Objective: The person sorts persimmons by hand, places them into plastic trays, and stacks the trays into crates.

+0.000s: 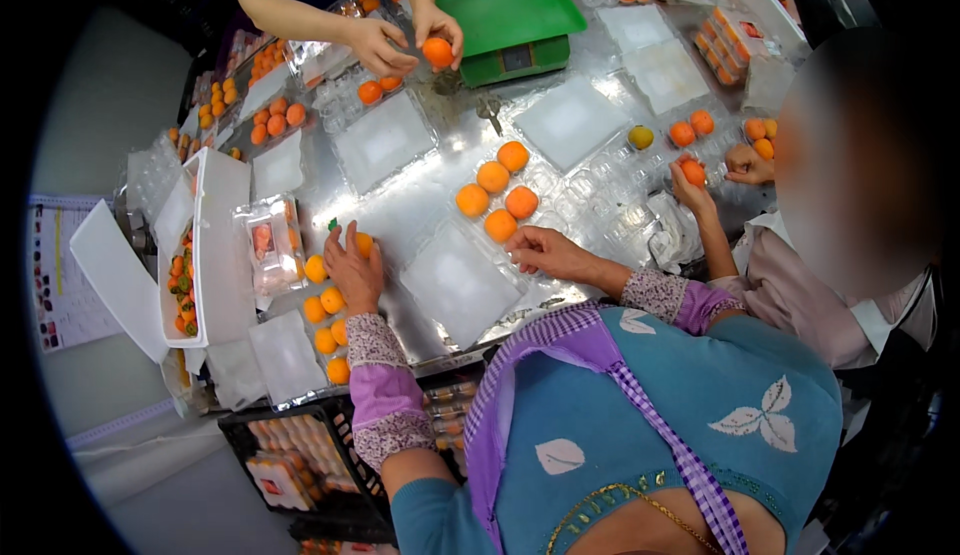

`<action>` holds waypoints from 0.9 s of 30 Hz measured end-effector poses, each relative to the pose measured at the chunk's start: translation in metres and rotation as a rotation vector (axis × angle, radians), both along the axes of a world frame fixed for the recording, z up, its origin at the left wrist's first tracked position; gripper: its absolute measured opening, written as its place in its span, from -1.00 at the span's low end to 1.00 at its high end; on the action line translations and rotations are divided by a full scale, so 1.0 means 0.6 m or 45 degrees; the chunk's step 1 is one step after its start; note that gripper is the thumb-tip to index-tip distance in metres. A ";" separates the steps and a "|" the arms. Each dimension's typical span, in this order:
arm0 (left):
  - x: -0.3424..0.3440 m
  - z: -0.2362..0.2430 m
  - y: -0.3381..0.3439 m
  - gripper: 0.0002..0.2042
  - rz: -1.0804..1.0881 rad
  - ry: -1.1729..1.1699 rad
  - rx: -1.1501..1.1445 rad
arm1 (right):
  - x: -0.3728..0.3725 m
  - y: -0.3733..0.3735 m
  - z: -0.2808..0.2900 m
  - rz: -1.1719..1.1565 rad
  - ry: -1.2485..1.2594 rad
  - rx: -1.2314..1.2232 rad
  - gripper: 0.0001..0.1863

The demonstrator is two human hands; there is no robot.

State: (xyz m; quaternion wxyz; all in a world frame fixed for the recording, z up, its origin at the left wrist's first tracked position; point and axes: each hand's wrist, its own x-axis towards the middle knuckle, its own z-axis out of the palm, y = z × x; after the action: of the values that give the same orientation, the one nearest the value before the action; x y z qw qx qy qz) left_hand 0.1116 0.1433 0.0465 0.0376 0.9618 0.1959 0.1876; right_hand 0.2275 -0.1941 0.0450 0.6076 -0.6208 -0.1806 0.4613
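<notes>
Fingers of my left hand (356, 271) curl around a round orange fruit (363, 245) that looks like a persimmon, at the top of a clear tray. Several similar fruits (331, 300) fill the tray in two columns below it. My right hand (550, 254) hovers over the metal table, fingers loosely bent and apart, with no fruit visible in them. Just beyond its fingertips lies a loose group of orange fruits (493, 177). Between my hands rests a tray lined with a white pad (462, 285). A small green leaf (333, 224) lies by my left fingertips.
A white foam box (222, 245) of fruit stands at left, beside a closed clear pack (270, 247). A green scale (515, 15) is at the far side. Opposite, another person's hand (438, 30) holds a fruit. At right, a co-worker's hand (690, 183) holds one too.
</notes>
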 end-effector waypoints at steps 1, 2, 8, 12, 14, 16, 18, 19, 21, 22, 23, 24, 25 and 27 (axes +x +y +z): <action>-0.002 0.002 -0.009 -0.44 0.015 -0.049 -0.018 | -0.001 -0.001 0.000 0.003 0.005 0.000 -0.75; -0.004 0.005 -0.017 -0.44 0.031 -0.098 -0.036 | 0.001 0.001 0.001 -0.027 0.008 0.017 -0.77; -0.057 -0.002 -0.125 -0.53 0.061 -0.215 -0.366 | 0.024 -0.020 -0.002 -0.174 -0.085 0.020 -0.80; -0.105 -0.036 -0.188 -0.52 0.246 -0.198 -0.710 | 0.056 -0.043 0.010 -0.384 -0.196 -0.041 -0.81; -0.115 -0.032 -0.223 -0.49 0.383 -0.174 -0.976 | 0.068 -0.054 0.006 -0.467 -0.347 -0.100 -0.81; -0.125 -0.036 -0.234 -0.45 0.415 -0.242 -0.973 | 0.078 -0.057 0.002 -0.490 -0.565 -0.186 -0.81; -0.129 -0.036 -0.239 -0.44 0.490 -0.312 -1.023 | 0.080 -0.052 0.001 -0.508 -0.786 -0.170 -0.81; -0.129 -0.037 -0.238 -0.44 0.510 -0.281 -1.076 | 0.079 -0.049 0.003 -0.516 -0.896 -0.160 -0.80; -0.128 -0.039 -0.228 -0.44 0.550 -0.220 -1.180 | 0.077 -0.044 0.013 -0.443 -1.007 -0.203 -0.77; -0.128 -0.040 -0.226 -0.44 0.549 -0.216 -1.192 | 0.076 -0.041 0.017 -0.407 -1.062 -0.224 -0.75; -0.128 -0.042 -0.224 -0.45 0.547 -0.211 -1.204 | 0.075 -0.039 0.018 -0.388 -1.089 -0.240 -0.73; -0.130 -0.044 -0.221 -0.45 0.543 -0.206 -1.216 | 0.074 -0.037 0.018 -0.371 -1.116 -0.257 -0.71; -0.134 -0.054 -0.215 -0.46 0.520 -0.206 -1.189 | 0.073 -0.035 0.018 -0.355 -1.142 -0.274 -0.69; -0.140 -0.072 -0.206 -0.48 0.471 -0.204 -1.138 | 0.074 -0.032 0.016 -0.330 -1.361 -0.283 -0.65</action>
State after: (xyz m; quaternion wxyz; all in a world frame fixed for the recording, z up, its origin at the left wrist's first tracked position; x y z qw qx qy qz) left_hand 0.0279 0.0196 0.0030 0.4279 0.7831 0.4213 0.1619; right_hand 0.2721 -0.2132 0.0545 0.4144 -0.8456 -0.3359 0.0202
